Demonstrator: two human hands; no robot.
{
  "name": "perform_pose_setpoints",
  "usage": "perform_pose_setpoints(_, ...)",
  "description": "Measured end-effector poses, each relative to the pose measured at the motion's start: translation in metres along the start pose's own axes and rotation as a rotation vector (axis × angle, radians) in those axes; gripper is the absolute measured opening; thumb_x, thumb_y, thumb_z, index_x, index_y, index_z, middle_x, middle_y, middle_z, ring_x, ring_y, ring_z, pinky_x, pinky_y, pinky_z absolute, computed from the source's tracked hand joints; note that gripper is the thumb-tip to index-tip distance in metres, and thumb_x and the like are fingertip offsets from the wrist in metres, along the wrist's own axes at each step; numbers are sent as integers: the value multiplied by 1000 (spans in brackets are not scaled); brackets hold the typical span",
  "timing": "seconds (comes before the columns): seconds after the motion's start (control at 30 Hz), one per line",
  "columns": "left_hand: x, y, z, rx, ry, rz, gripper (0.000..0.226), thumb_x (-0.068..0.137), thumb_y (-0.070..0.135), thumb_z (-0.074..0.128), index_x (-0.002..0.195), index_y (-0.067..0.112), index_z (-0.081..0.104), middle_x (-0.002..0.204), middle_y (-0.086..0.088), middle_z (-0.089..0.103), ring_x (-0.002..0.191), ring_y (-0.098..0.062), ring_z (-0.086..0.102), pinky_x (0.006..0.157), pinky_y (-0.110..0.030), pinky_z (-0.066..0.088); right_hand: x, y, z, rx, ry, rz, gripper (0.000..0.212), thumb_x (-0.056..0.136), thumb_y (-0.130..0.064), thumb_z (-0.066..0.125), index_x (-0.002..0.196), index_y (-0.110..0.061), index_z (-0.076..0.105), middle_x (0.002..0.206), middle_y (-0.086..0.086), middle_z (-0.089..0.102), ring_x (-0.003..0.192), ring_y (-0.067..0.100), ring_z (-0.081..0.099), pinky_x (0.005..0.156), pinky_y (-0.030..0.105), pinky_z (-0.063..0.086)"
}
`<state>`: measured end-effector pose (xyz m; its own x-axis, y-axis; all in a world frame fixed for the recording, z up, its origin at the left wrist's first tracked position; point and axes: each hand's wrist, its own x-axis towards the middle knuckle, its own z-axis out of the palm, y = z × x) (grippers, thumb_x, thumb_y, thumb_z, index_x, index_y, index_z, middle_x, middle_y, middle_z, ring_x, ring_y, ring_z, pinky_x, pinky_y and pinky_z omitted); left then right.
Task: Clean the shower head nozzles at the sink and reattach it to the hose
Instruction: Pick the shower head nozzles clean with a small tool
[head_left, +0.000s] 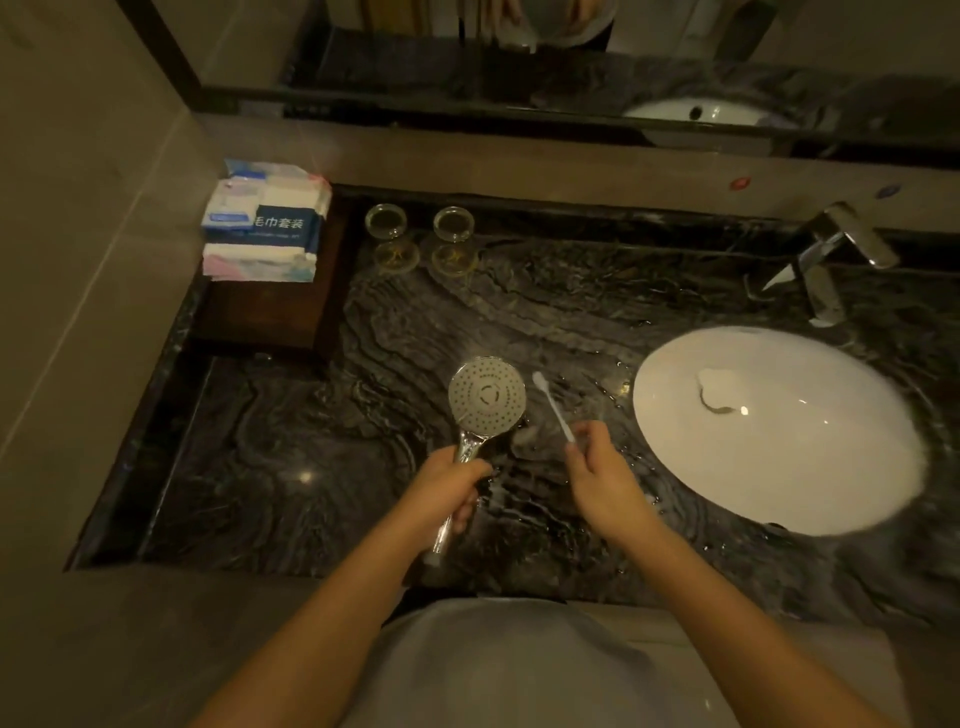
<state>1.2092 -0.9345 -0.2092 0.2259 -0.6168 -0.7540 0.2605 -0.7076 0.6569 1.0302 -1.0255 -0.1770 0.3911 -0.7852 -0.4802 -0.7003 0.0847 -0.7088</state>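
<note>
Shower head, nozzle face turned up, is held above the dark marble surface by the left hand, whose fingers wrap its chrome handle (the middle of the handle is hidden inside the grip, its lower end poking out below). Just to its right, the right hand pinches the end of a white toothbrush between thumb and fingertips, bristle end near the head's rim but apart from it. The person's grey shirt fills the bottom edge. Bare stone lies left of the hands. The white oval sink sits well to the right, something small and blurred in the basin. Farther back stand a chrome faucet, two glass cups and wrapped towel packs on a wooden tray. The mirror is cut off at the top.
</note>
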Motion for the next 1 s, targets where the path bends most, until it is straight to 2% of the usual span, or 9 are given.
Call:
perform_pose_setpoints(0.07, 0, 3, 7, 38, -24, -7, 16, 98, 19, 61, 86, 15, 51, 52, 1, 43, 39, -12, 36, 38, -22, 28, -10, -3, -9, -64, 4, -122, 33, 105, -36, 35, 138, -38, 34, 71, 6, 62, 60, 22, 60, 59, 41, 49)
perform_pose_setpoints(0.17, 1, 7, 12, 146, -72, -13, 21, 97, 33, 67, 93, 14, 58, 52, 3, 45, 37, -10, 38, 37, -22, 30, -13, -6, -19, -282, -20, -234, 45, 106, -36, 32, 146, -55, 24, 75, 3, 68, 66, 23, 65, 66, 41, 53)
perform_pose_setpoints(0.27, 2, 11, 13, 268, -87, 26, 25, 95, 37, 70, 92, 15, 58, 54, 2, 45, 36, -10, 38, 38, -24, 33, -7, -13, -28, -487, 41, -290, 50, 106, -36, 29, 150, -54, 15, 67, 0, 57, 64, 24, 60, 65, 40, 51)
perform_pose_setpoints(0.4, 0, 16, 16, 325, -58, 33, 29, 92, 37, 73, 97, 13, 58, 55, 1, 44, 37, -11, 38, 38, -25, 33, 8, -9, -30, -424, 58, -337, 58, 104, -29, 32, 151, -55, 10, 83, 4, 58, 76, 26, 59, 69, 43, 51)
perform_pose_setpoints(0.53, -1, 20, 16, 337, -53, 31, 32, 94, 36, 72, 105, 8, 61, 52, 3, 43, 35, -11, 38, 37, -25, 33, 17, -10, -28, -427, 61, -396, 58, 103, -25, 36, 151, -52, 17, 89, 5, 57, 82, 28, 59, 74, 44, 50)
perform_pose_setpoints(0.67, -7, 21, 16, 330, -45, 33, 32, 95, 35, 71, 110, 7, 62, 53, 2, 43, 35, -10, 37, 37, -23, 32, 13, -13, -23, -391, 24, -393, 57, 102, -21, 38, 151, -48, 25, 74, -1, 56, 67, 19, 57, 65, 35, 46)
perform_pose_setpoints(0.77, -11, 21, 16, 338, -51, 48, 26, 96, 33, 70, 104, 10, 64, 55, 0, 43, 35, -11, 38, 37, -24, 31, 6, -11, -16, -410, -54, -430, 59, 101, -19, 40, 150, -49, 28, 70, 4, 63, 57, 18, 56, 59, 37, 47)
perform_pose_setpoints(0.87, -15, 19, 16, 347, -58, 52, 22, 96, 32, 70, 98, 11, 63, 58, -1, 45, 36, -11, 38, 37, -25, 31, 4, -8, -13, -536, -87, -468, 65, 99, -21, 43, 150, -54, 20, 79, 5, 65, 70, 25, 61, 65, 39, 51)
perform_pose_setpoints(1.0, -18, 16, 17, 328, -62, 33, 33, 95, 34, 71, 109, 5, 62, 62, -2, 46, 37, -11, 38, 37, -23, 32, 16, -10, -30, -611, 51, -407, 71, 97, -19, 42, 150, -55, 13, 90, 9, 66, 78, 32, 63, 69, 43, 53)
